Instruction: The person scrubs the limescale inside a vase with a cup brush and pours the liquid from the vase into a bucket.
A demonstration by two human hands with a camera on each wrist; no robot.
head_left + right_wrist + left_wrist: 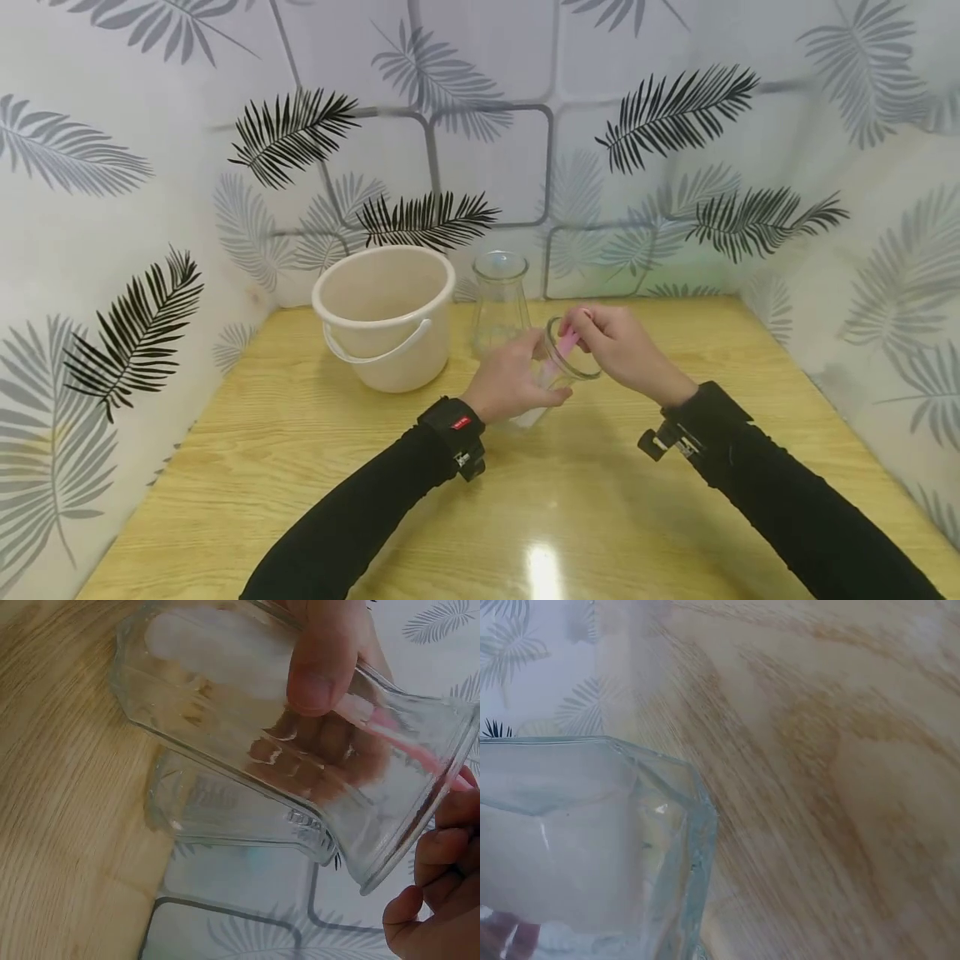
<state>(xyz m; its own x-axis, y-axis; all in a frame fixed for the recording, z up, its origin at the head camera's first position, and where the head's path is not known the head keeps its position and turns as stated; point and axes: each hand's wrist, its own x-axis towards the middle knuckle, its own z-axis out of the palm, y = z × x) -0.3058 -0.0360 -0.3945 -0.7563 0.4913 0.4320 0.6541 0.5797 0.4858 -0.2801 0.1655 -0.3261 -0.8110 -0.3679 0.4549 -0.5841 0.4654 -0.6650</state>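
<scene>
Tilted above the table is a clear glass vase [225, 742], its flared mouth toward the right. My left hand [513, 379] grips it round the body, fingers seen through the glass in the right wrist view. Inside lies a bottle brush with a whitish head [210, 649] and a pink handle [567, 340]. The handle comes out at the mouth, where my right hand [618, 350] pinches its end. In the left wrist view the faceted base of the vase [671, 802] fills the lower left, the white brush head blurred behind the glass.
A second clear glass vase [501, 292] stands upright behind my left hand. To its left is a cream bucket [397, 358] with its handle hanging down in front. The wood-grain table [247, 467] meets leaf-patterned walls [480, 50] at the back and sides.
</scene>
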